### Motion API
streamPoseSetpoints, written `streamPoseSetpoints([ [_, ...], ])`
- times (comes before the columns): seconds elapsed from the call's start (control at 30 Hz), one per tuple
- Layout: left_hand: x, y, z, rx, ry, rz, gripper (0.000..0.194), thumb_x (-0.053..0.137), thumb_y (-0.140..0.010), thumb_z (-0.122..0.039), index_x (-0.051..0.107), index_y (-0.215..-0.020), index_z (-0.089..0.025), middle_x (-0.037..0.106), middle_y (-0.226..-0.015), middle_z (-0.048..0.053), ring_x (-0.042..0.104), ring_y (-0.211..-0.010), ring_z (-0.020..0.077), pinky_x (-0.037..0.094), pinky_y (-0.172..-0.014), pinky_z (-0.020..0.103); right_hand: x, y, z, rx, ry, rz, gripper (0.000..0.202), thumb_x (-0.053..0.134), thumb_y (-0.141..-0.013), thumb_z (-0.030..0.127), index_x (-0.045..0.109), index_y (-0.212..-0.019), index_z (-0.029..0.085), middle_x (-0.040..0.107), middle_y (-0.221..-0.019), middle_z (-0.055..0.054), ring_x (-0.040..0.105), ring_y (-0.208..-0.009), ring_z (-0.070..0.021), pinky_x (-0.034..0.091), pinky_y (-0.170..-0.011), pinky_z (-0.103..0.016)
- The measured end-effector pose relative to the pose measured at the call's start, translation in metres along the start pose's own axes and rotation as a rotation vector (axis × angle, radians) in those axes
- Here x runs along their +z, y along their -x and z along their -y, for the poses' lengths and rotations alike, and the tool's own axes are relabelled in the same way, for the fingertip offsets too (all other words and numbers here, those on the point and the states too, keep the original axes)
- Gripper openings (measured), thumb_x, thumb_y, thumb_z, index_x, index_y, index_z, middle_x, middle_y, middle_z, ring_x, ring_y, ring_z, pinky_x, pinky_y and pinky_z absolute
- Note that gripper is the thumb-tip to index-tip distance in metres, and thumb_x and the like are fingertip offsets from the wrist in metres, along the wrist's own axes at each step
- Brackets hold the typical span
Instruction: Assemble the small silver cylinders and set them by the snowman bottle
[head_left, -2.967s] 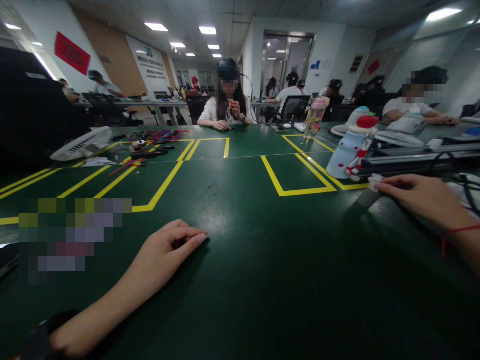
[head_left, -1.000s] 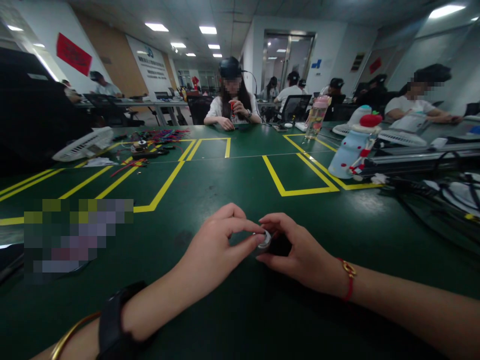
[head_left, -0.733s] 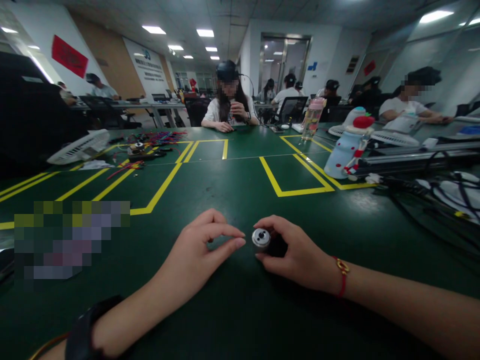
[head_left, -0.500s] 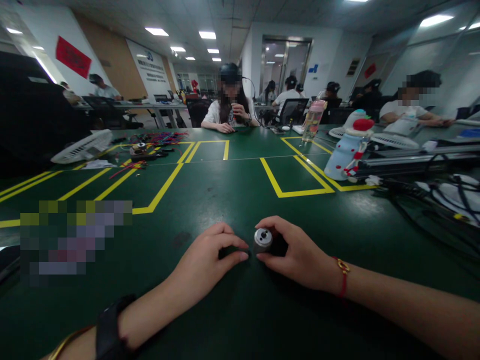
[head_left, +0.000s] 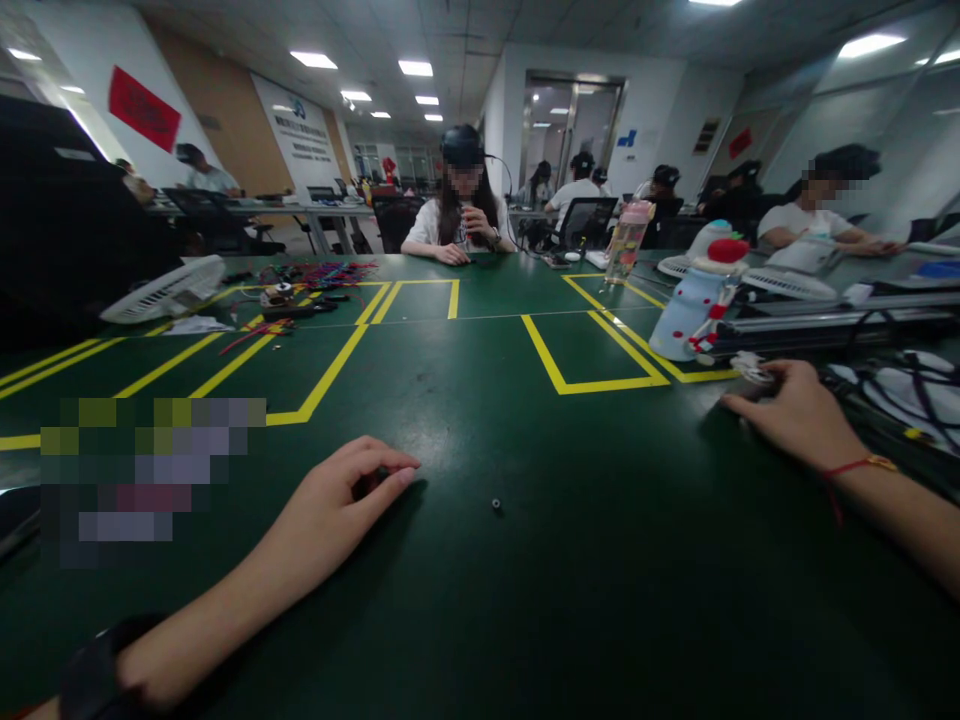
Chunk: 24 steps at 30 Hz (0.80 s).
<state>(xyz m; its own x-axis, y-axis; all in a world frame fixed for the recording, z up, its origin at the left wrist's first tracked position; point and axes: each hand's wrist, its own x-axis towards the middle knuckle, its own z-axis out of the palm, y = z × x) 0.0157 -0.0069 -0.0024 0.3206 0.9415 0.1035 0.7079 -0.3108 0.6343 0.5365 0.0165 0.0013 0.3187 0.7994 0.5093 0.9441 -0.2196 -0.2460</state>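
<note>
My right hand is out at the right side of the green table, with thumb and fingers closed around a short grey metal cylinder. The fingers hide part of that cylinder. On the left, my left hand rests low over the tabletop. Its fingers curve loosely, a gap shows between thumb and index finger, and I see nothing in it. A tiny grey ring-like part lies on the table to the right of my left fingertips, touched by neither hand.
A blue bottle with a red top stands just behind my right hand. Black cables and metal rails crowd the right edge. Yellow tape marks the green table. Wires lie far left; a person sits opposite.
My right hand has carried the metal cylinder from the middle to the far right. My left hand has drawn back leftward, and the tiny ring-like part now shows uncovered.
</note>
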Motion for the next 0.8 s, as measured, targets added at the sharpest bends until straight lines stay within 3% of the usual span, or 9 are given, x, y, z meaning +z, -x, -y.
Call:
streamPoseSetpoints([
  [0.07,0.001,-0.001,-0.001,0.007,-0.008,0.0,0.027,0.052,-0.09,-0.046,0.069,-0.099,-0.027,0.062,-0.102,0.004,0.06,-0.089,0.0213,0.048,-0.073,0.034,-0.005,0.013,0.028,-0.167,0.068,-0.117,0.069,0.061,-0.071,0.057,0.045,-0.125,0.017,0.048,-0.125,-0.02,0.043,-0.12,-0.0403,0.035,-0.094,-0.055],
  [0.13,0.001,-0.001,-0.001,0.003,-0.014,-0.003,0.028,0.051,-0.089,-0.046,0.069,-0.099,-0.027,0.063,-0.103,0.004,0.06,-0.089,0.0219,0.049,-0.074,0.035,-0.01,0.035,0.076,-0.374,0.038,-0.121,0.065,0.059,-0.076,0.053,0.047,-0.129,0.017,0.044,-0.132,-0.019,0.037,-0.125,-0.0385,0.027,-0.101,-0.055],
  [0.27,0.0,0.001,0.001,0.019,-0.027,0.006,0.027,0.051,-0.09,-0.044,0.069,-0.098,-0.027,0.063,-0.102,0.004,0.06,-0.091,0.0215,0.049,-0.077,0.035,-0.014,0.092,0.182,-0.697,-0.326,0.353,0.045,0.059,-0.079,0.052,0.061,-0.118,0.028,0.05,-0.13,-0.008,0.042,-0.118,-0.0286,0.032,-0.096,-0.05],
  [0.33,0.0,0.002,0.001,0.038,-0.033,0.006,0.026,0.051,-0.091,-0.043,0.069,-0.098,-0.027,0.063,-0.101,0.003,0.06,-0.092,0.0211,0.049,-0.079,0.035,-0.011,0.112,0.216,-0.752,-0.438,0.482,0.035,0.061,-0.078,0.051,0.067,-0.106,0.032,0.05,-0.13,-0.004,0.041,-0.119,-0.0271,0.031,-0.095,-0.048],
  [0.4,0.0,0.003,0.002,0.05,-0.039,0.0,0.026,0.05,-0.091,-0.043,0.069,-0.098,-0.027,0.063,-0.101,0.003,0.06,-0.093,0.0212,0.048,-0.081,0.035,-0.009,0.116,0.23,-0.764,-0.476,0.51,0.021,0.061,-0.08,0.047,0.071,-0.092,0.032,0.053,-0.126,-0.002,0.042,-0.117,-0.0256,0.031,-0.094,-0.047],
  [0.53,0.0,0.002,0.003,0.038,-0.028,-0.007,0.027,0.05,-0.09,-0.044,0.069,-0.096,-0.026,0.064,-0.1,0.003,0.061,-0.092,0.0214,0.049,-0.079,0.035,-0.016,0.078,0.2,-0.684,-0.389,0.311,0.02,0.057,-0.083,0.042,0.071,-0.087,0.028,0.06,-0.116,-0.003,0.048,-0.108,-0.0234,0.03,-0.092,-0.046],
  [0.67,0.001,0.001,0.002,0.012,-0.009,-0.021,0.027,0.05,-0.09,-0.045,0.069,-0.094,-0.025,0.064,-0.1,0.003,0.061,-0.092,0.0215,0.049,-0.079,0.035,-0.037,0.013,0.115,-0.408,-0.025,-0.034,0.031,0.052,-0.084,0.044,0.069,-0.087,0.019,0.064,-0.105,-0.01,0.051,-0.103,-0.0259,0.032,-0.089,-0.042],
  [0.73,0.001,0.0,0.002,-0.001,-0.002,-0.017,0.027,0.051,-0.09,-0.045,0.068,-0.094,-0.025,0.063,-0.101,0.003,0.061,-0.093,0.0216,0.048,-0.08,0.035,-0.044,-0.01,0.068,-0.208,0.188,-0.045,0.036,0.047,-0.085,0.045,0.069,-0.092,0.017,0.065,-0.103,-0.013,0.054,-0.097,-0.026,0.034,-0.081,-0.038],
  [0.8,0.001,0.001,0.001,-0.009,0.008,-0.015,0.026,0.052,-0.09,-0.045,0.068,-0.093,-0.025,0.063,-0.101,0.003,0.06,-0.093,0.0215,0.048,-0.079,0.035,-0.047,-0.023,0.03,-0.011,0.287,0.061,0.04,0.046,-0.084,0.047,0.069,-0.097,0.017,0.066,-0.096,-0.014,0.056,-0.085,-0.0243,0.034,-0.073,-0.035],
])
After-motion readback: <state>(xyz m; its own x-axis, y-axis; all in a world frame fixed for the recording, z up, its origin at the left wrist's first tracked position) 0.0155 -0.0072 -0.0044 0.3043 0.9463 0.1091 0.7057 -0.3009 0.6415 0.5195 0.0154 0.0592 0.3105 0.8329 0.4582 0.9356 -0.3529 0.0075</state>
